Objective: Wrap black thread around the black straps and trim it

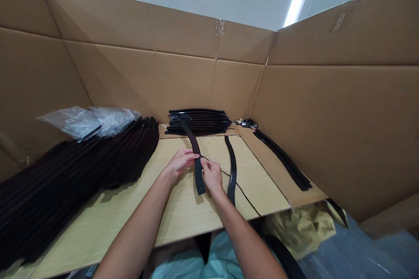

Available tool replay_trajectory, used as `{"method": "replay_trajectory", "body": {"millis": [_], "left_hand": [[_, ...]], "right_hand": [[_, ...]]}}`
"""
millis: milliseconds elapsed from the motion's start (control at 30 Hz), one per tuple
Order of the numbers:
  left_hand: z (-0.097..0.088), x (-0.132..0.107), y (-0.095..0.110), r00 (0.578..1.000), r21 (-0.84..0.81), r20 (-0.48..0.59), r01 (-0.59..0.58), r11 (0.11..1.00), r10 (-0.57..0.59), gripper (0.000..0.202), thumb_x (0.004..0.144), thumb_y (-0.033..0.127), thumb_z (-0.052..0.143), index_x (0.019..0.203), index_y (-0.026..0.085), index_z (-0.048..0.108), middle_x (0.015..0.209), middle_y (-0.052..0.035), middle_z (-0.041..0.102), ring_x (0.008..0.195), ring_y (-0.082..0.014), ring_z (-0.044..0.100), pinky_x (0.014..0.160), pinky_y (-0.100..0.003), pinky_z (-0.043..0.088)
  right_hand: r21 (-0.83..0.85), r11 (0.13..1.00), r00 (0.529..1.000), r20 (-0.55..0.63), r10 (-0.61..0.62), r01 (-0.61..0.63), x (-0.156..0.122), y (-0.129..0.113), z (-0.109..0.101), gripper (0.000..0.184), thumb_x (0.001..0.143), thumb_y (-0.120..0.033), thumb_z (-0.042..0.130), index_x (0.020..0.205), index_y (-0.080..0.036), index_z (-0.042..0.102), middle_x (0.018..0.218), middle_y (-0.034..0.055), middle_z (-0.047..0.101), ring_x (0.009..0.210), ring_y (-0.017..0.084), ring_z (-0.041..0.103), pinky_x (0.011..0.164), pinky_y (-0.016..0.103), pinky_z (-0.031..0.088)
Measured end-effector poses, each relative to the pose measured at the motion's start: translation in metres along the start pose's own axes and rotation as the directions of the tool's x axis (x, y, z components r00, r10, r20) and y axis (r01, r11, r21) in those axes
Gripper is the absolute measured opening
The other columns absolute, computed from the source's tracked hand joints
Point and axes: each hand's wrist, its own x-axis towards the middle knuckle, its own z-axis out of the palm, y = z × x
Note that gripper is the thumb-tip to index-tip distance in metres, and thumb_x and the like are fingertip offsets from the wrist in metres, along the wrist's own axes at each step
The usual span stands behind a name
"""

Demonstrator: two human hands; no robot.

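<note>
Over the wooden surface [183, 220], the left hand [179, 162] and right hand [212, 175] pinch a dark strap [193, 141] from either side, its long axis running away from the person; a second strap [232, 168] lies just right.

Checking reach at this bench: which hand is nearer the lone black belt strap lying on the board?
Right hand is nearer, just left of the lone black belt strap. The left hand is farther left, beyond the strap both hands hold.
</note>
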Motion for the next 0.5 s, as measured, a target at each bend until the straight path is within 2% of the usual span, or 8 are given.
{"method": "replay_trajectory", "body": {"millis": [500], "left_hand": [[-0.0009, 0.0025, -0.0038, 1.0, -0.02, 0.007, 0.009, 1.0, -0.009, 0.018, 0.056, 0.012, 0.077, 0.072, 0.013, 0.069, 0.075, -0.0077, 0.073, 0.068, -0.0163, 0.065, 0.065, -0.026, 0.05]], "right_hand": [[-0.066, 0.998, 0.998, -0.06, -0.028, 0.024, -0.0013, 0.0009, -0.0007, 0.047, 0.08, -0.052, 0.047, 0.05, -0.017, 0.058, 0.046, -0.0005, 0.049, 0.046, 0.013, 0.038, 0.046, 0.025, 0.025]]}}
